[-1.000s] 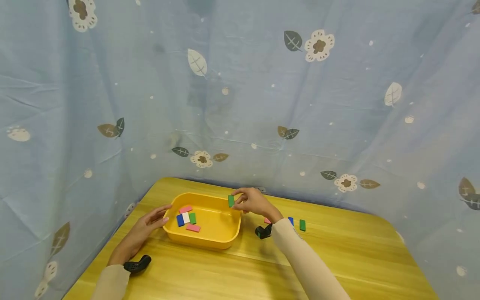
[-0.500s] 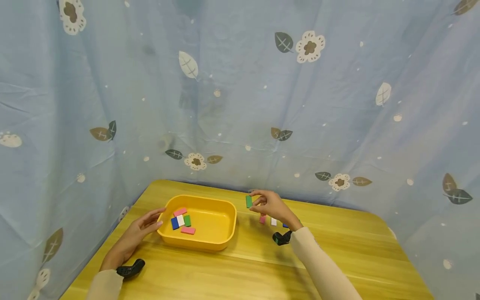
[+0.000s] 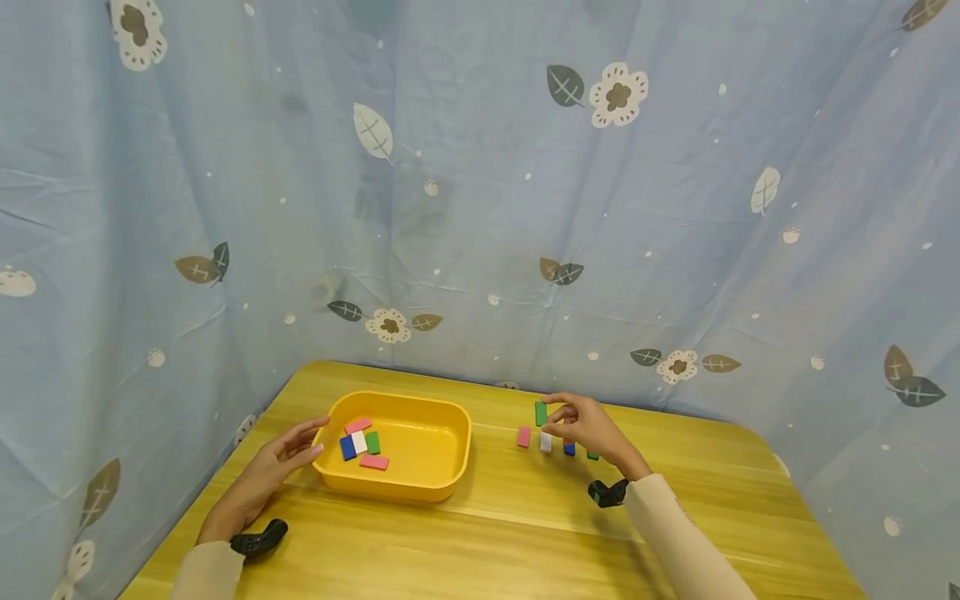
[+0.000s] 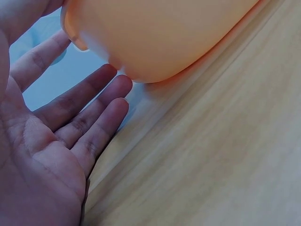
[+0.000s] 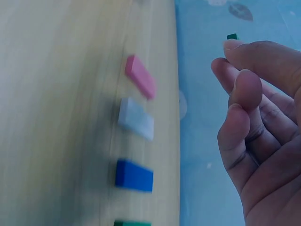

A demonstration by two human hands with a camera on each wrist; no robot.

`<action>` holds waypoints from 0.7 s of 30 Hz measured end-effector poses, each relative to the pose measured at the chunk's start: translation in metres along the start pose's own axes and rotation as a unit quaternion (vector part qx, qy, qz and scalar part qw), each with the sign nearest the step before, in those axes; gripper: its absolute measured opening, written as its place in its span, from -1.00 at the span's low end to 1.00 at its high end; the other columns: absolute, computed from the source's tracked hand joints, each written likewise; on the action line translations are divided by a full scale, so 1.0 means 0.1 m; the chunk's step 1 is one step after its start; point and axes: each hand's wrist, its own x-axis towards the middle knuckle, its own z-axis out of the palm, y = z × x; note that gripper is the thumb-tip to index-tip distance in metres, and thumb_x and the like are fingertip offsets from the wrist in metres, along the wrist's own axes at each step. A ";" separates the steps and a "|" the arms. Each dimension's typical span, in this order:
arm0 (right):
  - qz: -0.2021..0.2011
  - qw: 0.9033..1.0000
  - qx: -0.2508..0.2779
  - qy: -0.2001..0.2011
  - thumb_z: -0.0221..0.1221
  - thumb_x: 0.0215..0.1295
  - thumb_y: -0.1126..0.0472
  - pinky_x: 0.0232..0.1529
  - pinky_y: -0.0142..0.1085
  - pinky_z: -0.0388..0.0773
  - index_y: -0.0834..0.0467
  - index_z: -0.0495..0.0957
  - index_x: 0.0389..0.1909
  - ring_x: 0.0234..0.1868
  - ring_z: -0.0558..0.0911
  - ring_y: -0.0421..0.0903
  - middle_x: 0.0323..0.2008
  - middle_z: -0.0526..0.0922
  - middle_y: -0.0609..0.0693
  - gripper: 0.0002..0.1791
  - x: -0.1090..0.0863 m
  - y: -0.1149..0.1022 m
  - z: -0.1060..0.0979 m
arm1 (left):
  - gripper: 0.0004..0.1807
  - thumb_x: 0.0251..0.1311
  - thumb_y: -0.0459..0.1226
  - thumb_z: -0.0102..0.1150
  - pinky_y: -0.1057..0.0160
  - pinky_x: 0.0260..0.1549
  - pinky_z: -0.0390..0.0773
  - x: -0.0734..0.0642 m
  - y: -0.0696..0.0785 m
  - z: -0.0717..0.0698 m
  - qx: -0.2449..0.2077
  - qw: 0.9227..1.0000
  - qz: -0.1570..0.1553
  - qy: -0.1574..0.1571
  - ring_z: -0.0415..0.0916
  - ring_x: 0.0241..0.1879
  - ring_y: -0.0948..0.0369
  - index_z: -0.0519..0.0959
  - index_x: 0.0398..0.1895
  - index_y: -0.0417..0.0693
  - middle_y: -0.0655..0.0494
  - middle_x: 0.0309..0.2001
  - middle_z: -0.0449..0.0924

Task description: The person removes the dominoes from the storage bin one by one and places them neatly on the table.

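Note:
My right hand (image 3: pixel 588 427) pinches a green domino (image 3: pixel 541 413) between thumb and fingers, holding it upright above the far side of the table. In the right wrist view only a small end of this domino (image 5: pixel 232 36) shows past the thumb. Below the hand stand a pink domino (image 3: pixel 523 437), a white domino (image 3: pixel 545 442), a blue domino (image 3: pixel 569 448) and another green domino (image 3: pixel 593 456), spaced out in a row. My left hand (image 3: pixel 273 468) rests at the left end of a yellow tub (image 3: pixel 386 486), its extended fingers touching the outer wall (image 4: pixel 155 37).
Inside the tub, at its left, lie two pink dominoes, a blue domino (image 3: pixel 348 447), a white domino (image 3: pixel 360 442) and a green domino (image 3: pixel 372 442). The wooden table (image 3: pixel 420 546) ends at a blue flowered curtain (image 3: pixel 480 217) behind and to the left. Black devices sit on both wrists.
My right hand has carried the green domino rightward, from over the tub's right rim to above the row on the table. The left hand stays at the tub; the head view has shifted slightly.

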 end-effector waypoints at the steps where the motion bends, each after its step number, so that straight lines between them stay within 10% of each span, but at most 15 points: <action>1: 0.002 1.000 0.000 0.002 0.32 0.16 0.01 -0.28 0.10 0.55 -0.09 0.45 0.20 -0.27 0.63 0.22 -0.19 0.67 -0.02 -0.44 -0.02 0.03 -0.02 | -0.42 0.32 -0.01 0.08 0.40 0.06 0.36 0.00 0.00 0.00 -0.001 1.000 -0.001 0.001 0.14 0.33 0.03 0.24 0.40 0.34 0.07 0.39 0.15; 21: 0.036 0.999 -0.004 0.040 0.30 0.20 0.10 -0.37 0.03 0.57 0.07 0.39 0.27 -0.37 0.59 0.27 -0.22 0.67 0.06 -0.40 -0.50 0.50 -0.38 | -0.40 0.33 0.00 0.06 -0.10 0.26 0.18 -0.02 0.01 0.00 -0.002 1.000 0.004 -0.009 0.04 0.38 0.03 0.20 0.42 0.35 0.14 0.43 0.10</action>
